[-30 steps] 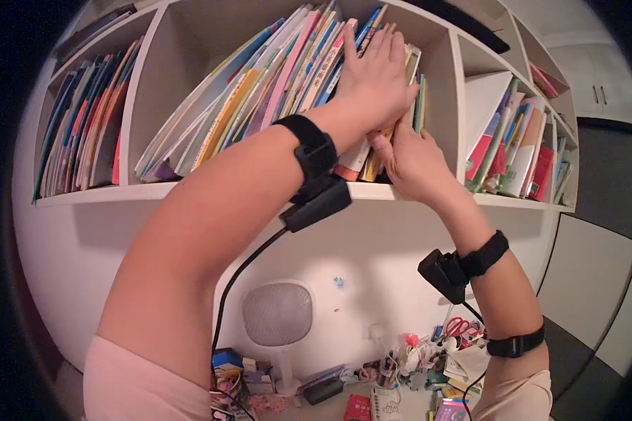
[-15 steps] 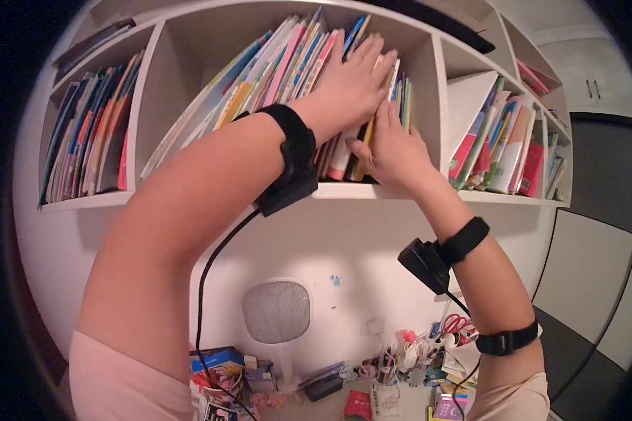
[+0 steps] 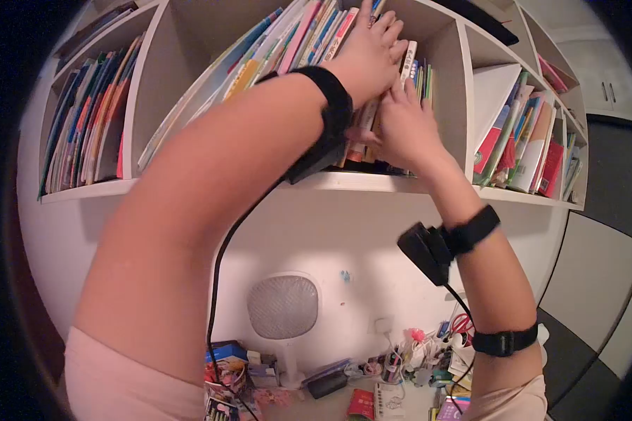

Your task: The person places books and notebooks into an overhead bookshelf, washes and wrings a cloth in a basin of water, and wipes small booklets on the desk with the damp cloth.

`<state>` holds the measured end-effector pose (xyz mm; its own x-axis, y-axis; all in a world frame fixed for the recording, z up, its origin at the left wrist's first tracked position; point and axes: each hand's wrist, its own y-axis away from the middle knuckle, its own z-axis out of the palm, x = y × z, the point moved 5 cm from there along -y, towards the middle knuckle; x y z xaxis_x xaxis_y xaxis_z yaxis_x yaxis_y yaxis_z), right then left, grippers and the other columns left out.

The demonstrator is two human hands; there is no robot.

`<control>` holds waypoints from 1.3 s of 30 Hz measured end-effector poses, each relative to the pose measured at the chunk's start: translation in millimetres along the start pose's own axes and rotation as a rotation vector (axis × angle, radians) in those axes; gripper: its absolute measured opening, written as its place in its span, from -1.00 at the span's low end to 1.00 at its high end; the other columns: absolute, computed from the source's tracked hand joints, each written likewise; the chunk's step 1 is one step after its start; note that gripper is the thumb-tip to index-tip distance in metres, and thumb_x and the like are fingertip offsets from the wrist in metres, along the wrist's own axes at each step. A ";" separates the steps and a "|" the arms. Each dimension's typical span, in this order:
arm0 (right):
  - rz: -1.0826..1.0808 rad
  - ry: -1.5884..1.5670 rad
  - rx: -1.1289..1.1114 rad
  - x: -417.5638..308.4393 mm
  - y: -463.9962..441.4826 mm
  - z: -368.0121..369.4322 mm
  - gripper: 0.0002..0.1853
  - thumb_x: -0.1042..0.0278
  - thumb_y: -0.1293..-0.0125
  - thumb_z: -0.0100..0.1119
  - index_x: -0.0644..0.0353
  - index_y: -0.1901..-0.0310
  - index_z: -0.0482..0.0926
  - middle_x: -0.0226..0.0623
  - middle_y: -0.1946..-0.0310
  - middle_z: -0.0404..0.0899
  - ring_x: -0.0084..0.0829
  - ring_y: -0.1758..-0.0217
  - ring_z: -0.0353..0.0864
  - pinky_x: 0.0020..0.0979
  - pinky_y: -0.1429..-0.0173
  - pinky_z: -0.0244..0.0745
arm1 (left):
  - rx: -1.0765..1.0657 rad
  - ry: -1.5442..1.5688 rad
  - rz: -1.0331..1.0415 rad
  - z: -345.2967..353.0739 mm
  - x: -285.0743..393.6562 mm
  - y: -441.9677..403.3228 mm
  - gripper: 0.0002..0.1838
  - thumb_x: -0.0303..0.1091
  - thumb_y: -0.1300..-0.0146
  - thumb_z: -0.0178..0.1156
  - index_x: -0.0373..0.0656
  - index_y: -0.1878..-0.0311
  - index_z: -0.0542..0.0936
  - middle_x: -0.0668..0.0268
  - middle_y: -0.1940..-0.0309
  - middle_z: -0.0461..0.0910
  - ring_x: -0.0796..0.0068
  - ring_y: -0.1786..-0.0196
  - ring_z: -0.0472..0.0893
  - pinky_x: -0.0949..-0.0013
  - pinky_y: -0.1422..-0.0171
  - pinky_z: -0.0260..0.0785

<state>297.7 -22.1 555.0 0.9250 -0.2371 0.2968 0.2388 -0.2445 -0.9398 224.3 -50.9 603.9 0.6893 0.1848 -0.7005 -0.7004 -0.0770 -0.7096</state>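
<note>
My left hand (image 3: pixel 373 59) lies against the upper part of a row of books, its fingers stretched upward over the spines and none visibly wrapped round one. Just below and right of it, my right hand (image 3: pixel 409 130) grips books at the spines, thumb out to the left and fingers bent upward. A white-spined book (image 3: pixel 409 59) rises between the fingers of both hands, its lower part hidden by my right hand. Left of my hands, many thin books (image 3: pixel 288 45) lean to the right in the same compartment. Several thin books (image 3: pixel 423 77) stand to the right.
White shelf dividers (image 3: pixel 465 105) flank this compartment. More books stand in the left compartment (image 3: pixel 95 119) and the right compartment (image 3: pixel 519 140). Below are a grey mesh lamp-like disc (image 3: pixel 283 306), a red booklet (image 3: pixel 361 403) and scattered desk items. Black straps with cabled devices (image 3: pixel 425 252) sit on my arms.
The view has shifted, so the shelf sits further right. Both hands stay on the books, a little further up and right in the picture. The white-spined book shows more clearly.
</note>
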 end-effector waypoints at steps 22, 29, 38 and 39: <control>-0.107 -0.161 0.135 7.9 20.6 -10.9 -0.41 0.25 -0.18 0.12 0.18 -0.25 0.23 -0.16 -0.24 0.25 -0.22 -0.32 0.19 -0.11 -0.31 0.16 | 0.249 0.564 0.169 39.0 20.8 113.2 -0.46 -0.06 -0.28 -0.07 0.05 -0.32 0.22 0.18 -0.36 0.10 0.18 -0.42 0.03 -0.17 -0.43 -0.39; -0.041 -0.717 0.291 9.0 141.8 -55.0 -0.66 0.25 -0.32 0.01 0.26 -0.04 0.47 -0.13 0.04 0.51 -0.29 0.03 0.51 -0.33 -0.11 0.39 | 0.125 0.955 0.150 -22.1 56.5 201.5 -0.46 -0.16 -0.21 0.08 -0.03 -0.26 0.31 0.14 -0.25 0.27 0.11 -0.34 0.19 0.09 -0.42 -0.15; 0.966 -0.961 -1.068 -3.1 615.7 69.7 -0.53 0.16 -0.16 0.25 0.32 -0.02 0.48 -0.28 0.23 0.60 -0.52 0.16 0.56 -0.47 0.08 0.46 | -0.804 1.758 0.083 52.2 240.0 409.7 -0.43 -0.17 -0.18 0.15 -0.18 -0.23 0.30 0.04 -0.15 0.36 0.08 -0.22 0.34 0.18 -0.30 0.15; 1.104 -0.936 -1.188 -14.0 659.9 58.8 -0.49 0.17 -0.16 0.26 0.34 -0.05 0.45 -0.23 0.14 0.58 -0.45 0.06 0.56 -0.43 -0.02 0.45 | -0.887 1.771 0.041 67.9 266.2 438.4 -0.42 -0.16 -0.18 0.15 -0.22 -0.22 0.30 0.02 -0.15 0.37 0.09 -0.23 0.34 0.22 -0.31 0.15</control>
<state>459.7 -124.9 -79.3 0.4384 -0.2994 -0.8475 -0.4258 -0.8996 0.0975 88.2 31.0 111.6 0.4514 -0.7960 0.4034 -0.8315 -0.5392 -0.1335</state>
